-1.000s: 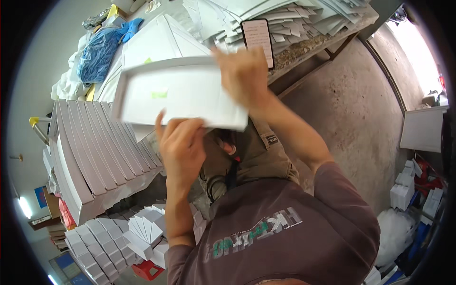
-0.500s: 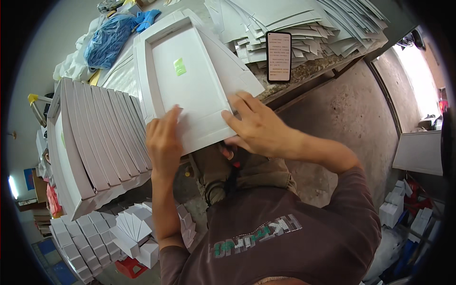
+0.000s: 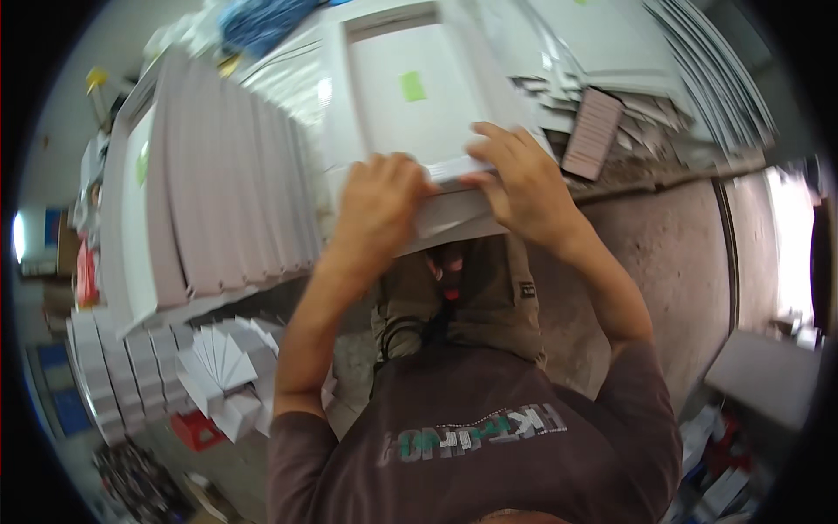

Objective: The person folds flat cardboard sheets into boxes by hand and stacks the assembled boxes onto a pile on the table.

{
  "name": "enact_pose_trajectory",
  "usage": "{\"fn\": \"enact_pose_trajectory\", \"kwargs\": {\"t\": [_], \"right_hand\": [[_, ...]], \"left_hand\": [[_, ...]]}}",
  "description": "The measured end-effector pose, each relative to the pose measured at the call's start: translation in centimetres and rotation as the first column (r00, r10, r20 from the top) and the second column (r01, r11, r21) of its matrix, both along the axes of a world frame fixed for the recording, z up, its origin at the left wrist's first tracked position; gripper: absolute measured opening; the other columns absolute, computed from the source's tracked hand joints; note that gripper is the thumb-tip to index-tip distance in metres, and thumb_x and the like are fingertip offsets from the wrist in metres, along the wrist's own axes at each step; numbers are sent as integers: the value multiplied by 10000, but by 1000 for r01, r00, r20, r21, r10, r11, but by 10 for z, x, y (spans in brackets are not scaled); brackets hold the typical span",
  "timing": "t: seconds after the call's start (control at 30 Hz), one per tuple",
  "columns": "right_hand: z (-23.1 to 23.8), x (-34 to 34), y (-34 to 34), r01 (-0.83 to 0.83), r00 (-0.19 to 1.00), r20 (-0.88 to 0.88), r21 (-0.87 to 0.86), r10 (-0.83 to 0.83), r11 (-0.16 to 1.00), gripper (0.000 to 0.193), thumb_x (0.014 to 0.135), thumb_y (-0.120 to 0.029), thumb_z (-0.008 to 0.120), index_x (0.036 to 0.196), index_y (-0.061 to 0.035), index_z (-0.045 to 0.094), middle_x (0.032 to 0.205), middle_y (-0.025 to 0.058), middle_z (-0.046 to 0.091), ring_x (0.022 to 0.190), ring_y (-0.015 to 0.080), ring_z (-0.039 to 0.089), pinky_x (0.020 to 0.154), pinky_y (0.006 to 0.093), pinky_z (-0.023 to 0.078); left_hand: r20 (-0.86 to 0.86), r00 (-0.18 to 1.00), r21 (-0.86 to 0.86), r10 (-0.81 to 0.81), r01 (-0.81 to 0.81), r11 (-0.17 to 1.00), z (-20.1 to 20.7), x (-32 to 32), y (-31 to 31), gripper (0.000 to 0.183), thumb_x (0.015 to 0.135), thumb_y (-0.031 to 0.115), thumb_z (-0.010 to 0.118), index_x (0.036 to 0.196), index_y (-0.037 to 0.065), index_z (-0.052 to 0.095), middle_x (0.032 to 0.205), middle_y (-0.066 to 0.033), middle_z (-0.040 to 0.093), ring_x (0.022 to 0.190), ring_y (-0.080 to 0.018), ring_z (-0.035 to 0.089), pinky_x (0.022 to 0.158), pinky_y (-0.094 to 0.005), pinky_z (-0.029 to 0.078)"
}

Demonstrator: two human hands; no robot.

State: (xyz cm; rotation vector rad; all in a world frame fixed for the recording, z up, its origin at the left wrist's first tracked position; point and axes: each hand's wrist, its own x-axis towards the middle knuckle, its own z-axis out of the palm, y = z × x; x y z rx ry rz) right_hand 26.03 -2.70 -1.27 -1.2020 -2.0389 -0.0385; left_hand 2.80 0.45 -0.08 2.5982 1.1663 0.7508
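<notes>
A shallow white cardboard box tray [image 3: 393,131] lies in front of me, with raised walls and a green sticker [image 3: 412,86] on its floor. At its near end my left hand [image 3: 375,205] is closed, fingers curled on the folded edge, thumb pointing inward. Across from it my right hand [image 3: 528,188] grips the same near edge by the right corner, thumb beneath and fingers above. A plain strip of the card hangs below the edge toward my lap. Motion blurs both hands a little.
A long row of similar white trays [image 3: 231,175] stands on edge at the left. Stacked flat white sheets [image 3: 611,44] lie at the back right, beside a phone [image 3: 593,133] near the table edge. Small white boxes [image 3: 105,375] are piled lower left, near a red stool [image 3: 197,430].
My left hand has moved from the tray's left side to its near edge, and my right hand has come in along it. The near flap is now folded up. The view has shifted.
</notes>
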Motion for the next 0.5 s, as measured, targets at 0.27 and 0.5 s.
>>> {"fn": "enact_pose_trajectory", "kwargs": {"t": [0.27, 0.5], "right_hand": [[94, -51, -53, -102, 995, 6, 173, 103, 980, 218, 858, -105, 776, 891, -24, 576, 1366, 237, 631, 1351, 483, 537, 1104, 539, 502], [171, -238, -5, -207, 977, 64, 519, 204, 830, 186, 775, -153, 733, 784, 10, 643, 994, 229, 688, 831, 327, 572, 872, 476, 546]], "left_hand": [[266, 964, 586, -15, -149, 796, 86, -52, -63, 535, 746, 470, 879, 705, 114, 482, 730, -14, 448, 761, -218, 486, 722, -382, 486], [420, 874, 385, 244, -415, 825, 150, -258, -40, 1017, 997, 774, 24, 844, -7, 657, 1173, -191, 696, 1096, -291, 620, 1015, -402, 429]]}}
